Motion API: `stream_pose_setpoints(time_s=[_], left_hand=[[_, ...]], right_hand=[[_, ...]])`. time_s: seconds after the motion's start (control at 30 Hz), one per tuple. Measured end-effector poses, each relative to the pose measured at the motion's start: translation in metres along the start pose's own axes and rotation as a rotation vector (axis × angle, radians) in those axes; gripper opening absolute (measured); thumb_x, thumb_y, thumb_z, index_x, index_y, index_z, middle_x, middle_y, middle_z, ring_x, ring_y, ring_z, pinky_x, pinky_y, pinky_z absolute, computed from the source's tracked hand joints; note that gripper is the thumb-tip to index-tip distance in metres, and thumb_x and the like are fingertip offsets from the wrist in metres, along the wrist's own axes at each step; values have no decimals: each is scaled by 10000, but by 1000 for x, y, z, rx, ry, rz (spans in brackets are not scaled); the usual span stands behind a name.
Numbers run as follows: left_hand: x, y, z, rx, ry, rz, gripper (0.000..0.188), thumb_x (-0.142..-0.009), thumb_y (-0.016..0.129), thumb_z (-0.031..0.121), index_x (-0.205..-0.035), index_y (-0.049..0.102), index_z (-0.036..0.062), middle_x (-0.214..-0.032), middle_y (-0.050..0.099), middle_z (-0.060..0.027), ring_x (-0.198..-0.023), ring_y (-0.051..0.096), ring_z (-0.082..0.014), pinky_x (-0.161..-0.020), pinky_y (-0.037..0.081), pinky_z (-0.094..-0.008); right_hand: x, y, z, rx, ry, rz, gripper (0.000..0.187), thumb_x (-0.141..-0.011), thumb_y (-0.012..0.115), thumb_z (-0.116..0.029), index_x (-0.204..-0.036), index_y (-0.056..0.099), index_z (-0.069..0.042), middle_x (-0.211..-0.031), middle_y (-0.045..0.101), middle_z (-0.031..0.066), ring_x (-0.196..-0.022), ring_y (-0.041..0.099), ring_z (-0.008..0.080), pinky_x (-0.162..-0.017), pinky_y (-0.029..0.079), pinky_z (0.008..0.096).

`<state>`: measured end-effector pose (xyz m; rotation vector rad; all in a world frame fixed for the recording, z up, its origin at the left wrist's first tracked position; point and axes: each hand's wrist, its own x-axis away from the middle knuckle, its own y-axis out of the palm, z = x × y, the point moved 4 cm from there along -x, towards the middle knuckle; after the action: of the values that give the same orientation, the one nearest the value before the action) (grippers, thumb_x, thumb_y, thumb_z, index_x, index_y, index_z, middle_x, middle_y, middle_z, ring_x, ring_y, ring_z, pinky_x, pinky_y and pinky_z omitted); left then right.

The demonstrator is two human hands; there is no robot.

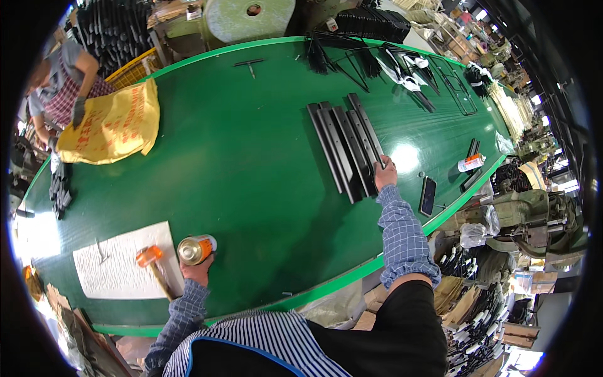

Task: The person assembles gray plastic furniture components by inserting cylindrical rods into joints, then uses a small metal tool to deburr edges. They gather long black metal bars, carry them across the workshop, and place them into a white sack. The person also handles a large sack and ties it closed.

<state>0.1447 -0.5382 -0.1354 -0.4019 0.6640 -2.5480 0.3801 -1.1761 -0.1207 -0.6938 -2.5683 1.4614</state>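
The left hand (198, 271) is closed around a spray-type can (196, 250) with an orange and white label, near the close edge of the green surface (251, 151). The right hand (385, 174) reaches forward, its fingers closed on the near end of the rightmost bar (367, 125) in a group of black bars (352, 144). These lie side by side near the middle of the surface, roughly parallel but with uneven ends, and small holes show along some of them.

As for progress, the bars are gathered in a row and both hands are occupied. The bars look separate, with no fastening between them visible, so I judge the work on them to be unfinished. Whether anything from the can is already on them cannot be told; their dark, shiny finish gives no clear sign.

Left of the can, a mallet (149, 256) with an orange head rests partly on a white sheet (125, 276), which also bears a small T-shaped tool (100, 252). Both tools lie unheld. A phone (428, 196) and a second can (471, 163) lie toward the right edge.
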Motion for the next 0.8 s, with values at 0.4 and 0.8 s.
stream_pose_setpoints(time_s=[0.4, 0.8], left_hand=[[-163, -10, 14, 102, -36, 60, 579, -789, 792, 46, -1289, 514, -37, -1147, 628, -124, -1029, 611, -216, -899, 507, -329], [-55, 181, 154, 91, 147, -526, 808, -797, 782, 214, -1449, 362, -10, -1287, 488, -207, -1164, 547, -346, -1005, 475, -403]], right_hand=[[-117, 71, 36, 476, 133, -321, 762, -933, 485, -631, -1462, 414, -87, -1378, 523, 204, -1310, 429, 391, -1091, 357, 509], [-32, 99, -81, 315, -28, -247, 807, -835, 663, -618, -1379, 434, -67, -1349, 473, 229, -1213, 453, 478, -1009, 401, 576]])
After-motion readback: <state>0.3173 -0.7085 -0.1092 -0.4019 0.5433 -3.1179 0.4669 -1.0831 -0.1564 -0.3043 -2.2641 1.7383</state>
